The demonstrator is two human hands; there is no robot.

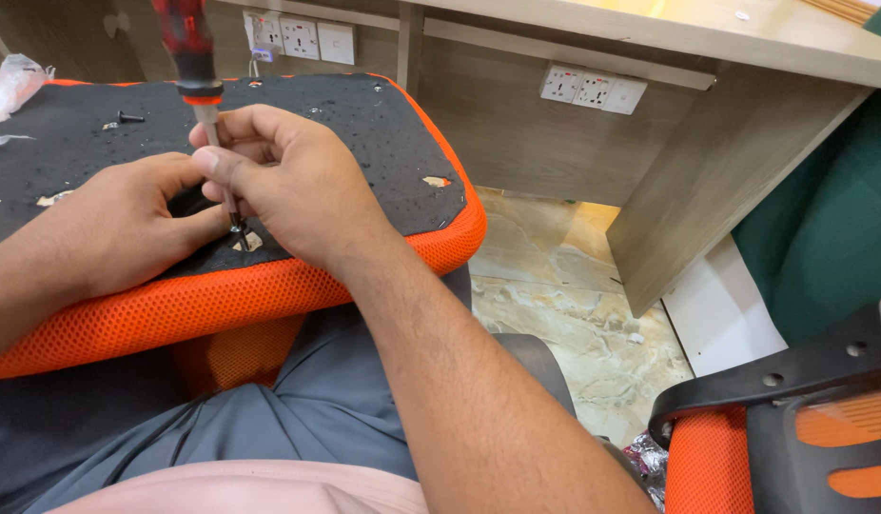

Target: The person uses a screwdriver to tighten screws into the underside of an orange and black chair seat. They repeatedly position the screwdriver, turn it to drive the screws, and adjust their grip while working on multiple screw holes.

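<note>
An upturned chair seat (364, 124) with a black underside and orange mesh edge rests across my lap. A screwdriver (191, 57) with a red and black handle stands upright on it, its tip on a screw near the seat's front edge. My right hand (288, 181) pinches the metal shaft between thumb and fingers. My left hand (127, 224) rests on the black fabric right beside the tip, fingertips at the screw. A loose black screw (129, 117) lies on the seat at the far left.
A wooden desk (707, 114) with white wall sockets (593, 88) stands ahead. An orange and black chair part (792, 419) sits on the stone floor (564, 305) at lower right. A clear plastic bag (12, 81) lies at the far left.
</note>
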